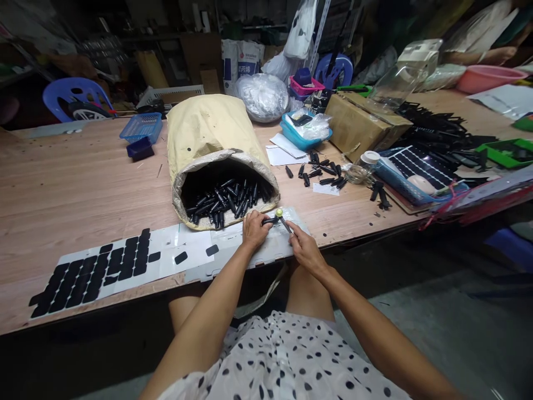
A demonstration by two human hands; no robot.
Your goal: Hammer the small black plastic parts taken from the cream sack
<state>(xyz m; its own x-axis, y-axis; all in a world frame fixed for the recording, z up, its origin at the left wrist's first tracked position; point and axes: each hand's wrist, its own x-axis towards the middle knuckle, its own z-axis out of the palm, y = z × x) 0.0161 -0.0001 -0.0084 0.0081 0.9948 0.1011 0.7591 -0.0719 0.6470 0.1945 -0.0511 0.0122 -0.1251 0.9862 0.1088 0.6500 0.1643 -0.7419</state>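
My left hand point(255, 229) is closed on a small black part point(270, 220) at the table's front edge, low over a grey-white board point(245, 256). In my right hand point(306, 247) is the grey handle of a small hammer point(285, 223). Its round yellow-green head meets or hangs just above the tip of the black part; I cannot tell which. Right behind my left hand, a large cream sack point(212, 122) lies on its side, mouth toward me, with many black parts point(229, 199) inside. Left of my hands, black rounded-square pads point(91, 272) stick to a white sheet.
Loose black parts point(320, 169) lie right of the sack, near a cardboard box point(360, 122) and a turquoise basket point(302, 139). A blue basket point(144, 129) stands at the left. Further right are a clear jar point(362, 171) and a blue tray point(416, 186). Another person's arm point(483, 55) shows at top right.
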